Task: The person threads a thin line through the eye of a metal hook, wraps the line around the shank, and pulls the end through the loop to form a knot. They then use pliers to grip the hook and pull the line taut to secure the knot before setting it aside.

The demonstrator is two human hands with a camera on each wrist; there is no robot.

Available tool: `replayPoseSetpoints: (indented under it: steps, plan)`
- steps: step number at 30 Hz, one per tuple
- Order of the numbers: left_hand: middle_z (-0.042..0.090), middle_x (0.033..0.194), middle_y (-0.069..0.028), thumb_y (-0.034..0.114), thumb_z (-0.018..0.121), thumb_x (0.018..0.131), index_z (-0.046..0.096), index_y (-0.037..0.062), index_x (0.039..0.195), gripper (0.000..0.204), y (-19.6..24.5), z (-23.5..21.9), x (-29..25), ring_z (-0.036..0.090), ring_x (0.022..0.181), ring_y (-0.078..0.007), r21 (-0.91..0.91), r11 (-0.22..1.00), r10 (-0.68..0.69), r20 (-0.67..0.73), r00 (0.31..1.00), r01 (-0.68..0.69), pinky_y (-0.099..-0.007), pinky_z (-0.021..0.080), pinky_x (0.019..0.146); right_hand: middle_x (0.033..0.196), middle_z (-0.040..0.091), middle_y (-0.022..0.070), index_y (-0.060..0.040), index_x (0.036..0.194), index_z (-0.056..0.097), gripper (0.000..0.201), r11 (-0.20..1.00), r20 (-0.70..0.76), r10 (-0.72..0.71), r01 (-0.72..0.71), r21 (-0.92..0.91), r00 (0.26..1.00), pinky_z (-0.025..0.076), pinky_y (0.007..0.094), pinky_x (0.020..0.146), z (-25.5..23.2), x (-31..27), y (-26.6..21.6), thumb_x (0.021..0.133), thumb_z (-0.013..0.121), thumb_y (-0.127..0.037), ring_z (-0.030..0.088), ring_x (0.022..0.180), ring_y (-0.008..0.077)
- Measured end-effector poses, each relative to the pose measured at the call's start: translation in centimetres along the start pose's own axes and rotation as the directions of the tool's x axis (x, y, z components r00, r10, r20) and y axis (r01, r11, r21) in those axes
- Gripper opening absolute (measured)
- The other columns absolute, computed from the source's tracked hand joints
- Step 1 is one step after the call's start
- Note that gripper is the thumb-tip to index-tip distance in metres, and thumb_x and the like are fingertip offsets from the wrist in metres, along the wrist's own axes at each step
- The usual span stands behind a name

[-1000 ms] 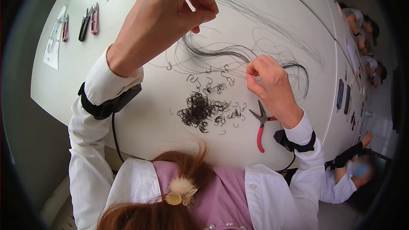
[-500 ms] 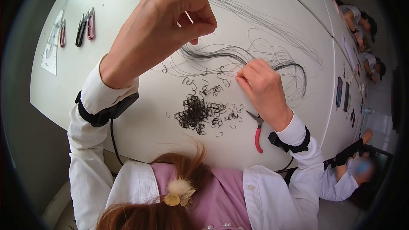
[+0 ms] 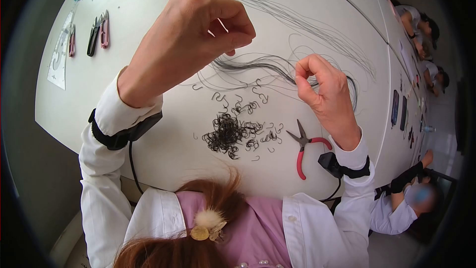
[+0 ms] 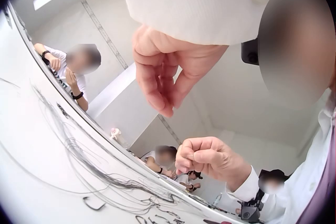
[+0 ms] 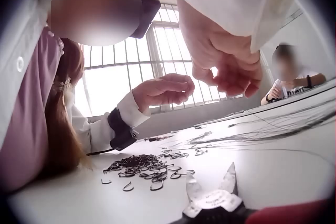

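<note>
High over the table, my left hand (image 3: 198, 39) presses thumb and fingertips together on what seems a very fine strand, hard to make out. My right hand (image 3: 327, 92) makes a similar pinch, its thumb and index fingertip meeting above the dark strand bundle (image 3: 263, 65); its strand is barely visible too. The hands are apart. Below them lies a pile of small black hooks (image 3: 225, 131), some scattered around it. Red-handled pliers (image 3: 300, 161) lie with their jaws apart, left of the right wrist; the right wrist view shows the pliers (image 5: 215, 199) close up.
A second strand bundle (image 3: 297, 22) stretches across the table's far side. Snips (image 3: 93, 39) and a clear ruler (image 3: 58, 67) lie at the left. Dark objects (image 3: 395, 106) rest on the adjoining table at the right, where other people sit.
My right hand first moved left and covered part of the pliers, then went up and right, uncovering them. My left hand has shifted slightly down in the head view, still pinched.
</note>
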State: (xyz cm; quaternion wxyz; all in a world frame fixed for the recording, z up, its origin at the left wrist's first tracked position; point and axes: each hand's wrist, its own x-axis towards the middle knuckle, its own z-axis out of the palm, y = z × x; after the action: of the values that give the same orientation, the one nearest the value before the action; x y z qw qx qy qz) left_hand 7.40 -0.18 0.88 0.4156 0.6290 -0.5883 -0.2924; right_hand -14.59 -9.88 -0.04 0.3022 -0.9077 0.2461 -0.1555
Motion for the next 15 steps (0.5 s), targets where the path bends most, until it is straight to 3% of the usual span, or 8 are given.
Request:
replayPoseSetpoints:
  steps: [1, 3, 4, 5, 7, 8, 10, 15]
  plan:
    - [0.066, 0.077, -0.0065, 0.006, 0.064, 0.081, 0.065, -0.0018, 0.086, 0.01, -0.3, 0.3, -0.1, 0.063, 0.07, -0.0115, 0.0, 1.0, -0.002, -0.002, 1.0, 0.002, -0.0234, 0.051, 0.064, 0.071, 0.05, 0.0085, -0.0016, 0.077, 0.046, 0.013, 1.0, 0.002, -0.002, 0.002, 0.001, 1.0, 0.044, 0.0298, 0.058, -0.3, 0.1, -0.4, 0.075, 0.058, 0.001, 0.053, 0.064, 0.0203]
    - [0.065, 0.093, -0.0078, 0.016, 0.067, 0.082, 0.062, 0.0004, 0.099, 0.024, -1.0, 1.4, 0.0, 0.061, 0.09, -0.0144, -0.205, 0.973, 0.128, 0.086, 0.988, -0.108, -0.0275, 0.049, 0.078, 0.072, 0.052, 0.0076, -0.0016, 0.079, 0.048, 0.008, 0.999, -0.017, -0.04, 0.04, 0.021, 0.999, 0.044, 0.0285, 0.06, -1.0, 0.2, -1.1, 0.077, 0.056, -0.001, 0.054, 0.064, 0.0188]
    - [0.062, 0.103, -0.0081, 0.024, 0.067, 0.083, 0.058, 0.0021, 0.11, 0.036, -0.6, 1.7, -0.2, 0.057, 0.102, -0.0171, -0.16, 0.983, 0.114, 0.15, 0.982, -0.09, -0.0312, 0.046, 0.087, 0.072, 0.052, 0.0076, -0.0016, 0.079, 0.048, 0.008, 0.999, -0.017, -0.04, 0.04, 0.02, 0.999, 0.044, 0.0285, 0.06, -1.3, 0.4, -1.5, 0.077, 0.056, -0.001, 0.054, 0.064, 0.0188]
    - [0.061, 0.103, -0.0088, 0.026, 0.067, 0.083, 0.056, 0.0014, 0.112, 0.04, -1.2, 2.6, -0.2, 0.058, 0.102, -0.0177, -0.281, 0.952, 0.166, 0.143, 0.976, -0.121, -0.0311, 0.046, 0.086, 0.071, 0.053, 0.0074, -0.0017, 0.079, 0.049, 0.008, 0.996, -0.036, -0.089, 0.09, 0.023, 0.995, 0.044, 0.0282, 0.06, -1.5, 0.6, -2.0, 0.077, 0.057, -0.001, 0.054, 0.064, 0.0187]
    - [0.063, 0.097, -0.0091, 0.026, 0.065, 0.085, 0.059, -0.0002, 0.104, 0.033, -0.5, 3.1, -0.4, 0.059, 0.097, -0.0161, -0.535, 0.845, 0.142, 0.223, 0.964, 0.0, -0.0293, 0.046, 0.083, 0.071, 0.053, 0.0071, -0.0018, 0.079, 0.049, 0.009, 0.99, -0.06, -0.134, 0.136, 0.025, 0.989, 0.044, 0.0279, 0.06, -1.9, 0.8, -2.5, 0.077, 0.057, -0.002, 0.054, 0.065, 0.0186]
    - [0.063, 0.097, -0.0091, 0.026, 0.065, 0.085, 0.059, -0.0002, 0.104, 0.033, -0.2, 2.8, -0.4, 0.059, 0.097, -0.0161, -0.534, 0.846, 0.143, 0.227, 0.963, 0.0, -0.0293, 0.046, 0.083, 0.071, 0.054, 0.0071, -0.0017, 0.079, 0.049, 0.009, 0.991, -0.111, -0.134, 0.131, -0.032, 0.985, 0.045, 0.0281, 0.061, -2.2, 0.8, -2.5, 0.077, 0.057, -0.003, 0.054, 0.065, 0.0186]
    - [0.064, 0.088, -0.0083, 0.024, 0.063, 0.086, 0.062, -0.0005, 0.092, 0.025, 0.3, 1.9, -0.3, 0.06, 0.084, -0.0121, -0.534, 0.818, -0.012, 0.358, 0.934, 0.215, -0.0267, 0.047, 0.077, 0.071, 0.053, 0.0072, -0.001, 0.078, 0.049, 0.008, 0.988, -0.207, -0.153, 0.143, -0.063, 0.966, 0.044, 0.0276, 0.062, -2.9, 0.7, -1.5, 0.078, 0.056, -0.004, 0.053, 0.065, 0.0176]
    - [0.064, 0.081, -0.0057, 0.02, 0.062, 0.087, 0.061, 0.0003, 0.08, 0.021, 0.1, 1.6, -0.4, 0.056, 0.068, -0.0064, -0.477, 0.866, -0.052, 0.217, 0.975, 0.152, -0.0227, 0.046, 0.068, 0.069, 0.049, 0.0068, -0.0001, 0.076, 0.047, 0.008, 0.989, -0.223, 0.002, -0.035, -0.146, 0.975, 0.042, 0.0256, 0.062, -6.3, -1.6, 0.5, 0.078, 0.054, -0.003, 0.048, 0.064, 0.0152]
